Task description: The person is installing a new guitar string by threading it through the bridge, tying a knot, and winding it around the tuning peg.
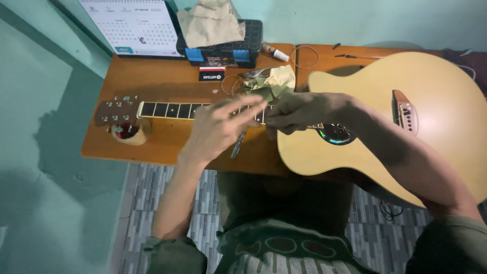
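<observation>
Left hand (223, 127) over guitar neck (175, 110), fingers spread loosely, blurred; whether it grips anything cannot be told. Slim metal tool (238, 144) just below it, at near tabletop (152, 76) edge. Right hand (304, 112) closed in pinch at upper frets, beside soundhole (336, 134); pinched item too small to tell. Acoustic guitar (436, 101) lies flat, body right, headstock (115, 110) left on roll (133, 134). Farther: crumpled cloth (276, 81), coiled strings (303, 56), black toolbox (225, 48), calendar (134, 25).
</observation>
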